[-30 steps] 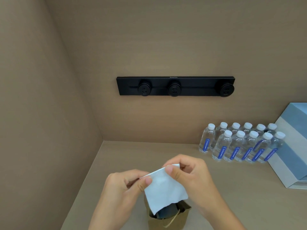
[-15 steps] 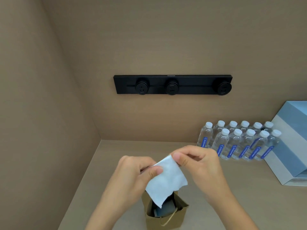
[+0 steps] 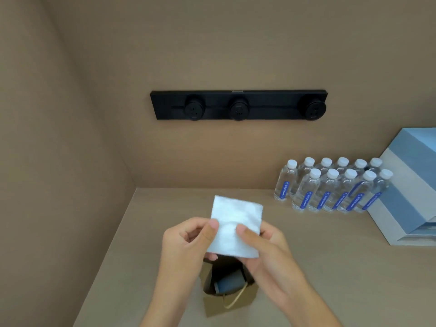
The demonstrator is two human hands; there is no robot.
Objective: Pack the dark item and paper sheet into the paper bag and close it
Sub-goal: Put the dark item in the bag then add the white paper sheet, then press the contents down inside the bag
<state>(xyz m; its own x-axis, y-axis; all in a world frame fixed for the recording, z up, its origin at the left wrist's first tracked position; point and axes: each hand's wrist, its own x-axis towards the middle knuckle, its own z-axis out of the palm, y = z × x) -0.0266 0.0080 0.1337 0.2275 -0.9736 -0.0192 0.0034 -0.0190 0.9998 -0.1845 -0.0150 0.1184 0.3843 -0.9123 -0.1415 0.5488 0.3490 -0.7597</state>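
Note:
A white paper sheet (image 3: 236,223) is held upright and flat above the open brown paper bag (image 3: 226,303). My left hand (image 3: 186,241) pinches its left edge with the thumb in front. My right hand (image 3: 266,251) pinches its lower right part. The bag stands on the beige table near the front edge, its mouth open and a string handle hanging on the near side. Inside it lies the dark item (image 3: 230,283), partly hidden by the bag's wall and my hands.
Several small water bottles (image 3: 330,187) with blue labels stand at the back right. A blue and white box (image 3: 410,192) sits at the right edge. A black socket strip (image 3: 238,105) is on the back wall. A side wall closes the left.
The sheet, earlier hanging slanted and crumpled over the bag, is now spread flat and upright. Both hands have shifted lower on it, thumbs in front.

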